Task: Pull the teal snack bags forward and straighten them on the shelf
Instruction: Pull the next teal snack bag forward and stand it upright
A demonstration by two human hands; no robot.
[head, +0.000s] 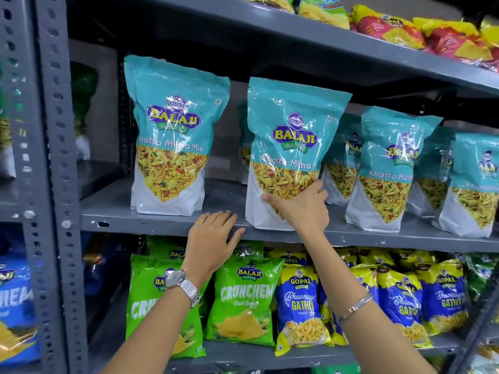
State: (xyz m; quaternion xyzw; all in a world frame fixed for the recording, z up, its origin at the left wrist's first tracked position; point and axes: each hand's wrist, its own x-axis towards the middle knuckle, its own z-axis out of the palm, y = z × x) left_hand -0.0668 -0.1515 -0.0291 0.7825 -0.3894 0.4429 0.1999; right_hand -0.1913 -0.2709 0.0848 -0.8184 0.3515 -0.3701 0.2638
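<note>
Several teal Balaji snack bags stand on the grey middle shelf (162, 222). The leftmost teal bag (172, 136) stands upright, a little back from the front edge. My right hand (299, 206) grips the lower right part of the second teal bag (289, 147), which stands at the shelf's front edge, leaning slightly right. My left hand (213, 236) rests flat on the shelf's front edge between these two bags, fingers apart, holding nothing. More teal bags (388, 168) stand to the right, some behind others, with one at the far right (472, 184).
An upper shelf (297, 33) carries red and yellow bags. Below, green Crunchem bags (243, 298) and blue-yellow Gopal bags (299, 306) fill the lower shelf. A perforated grey upright (56, 184) stands at the left, with another rack beyond it.
</note>
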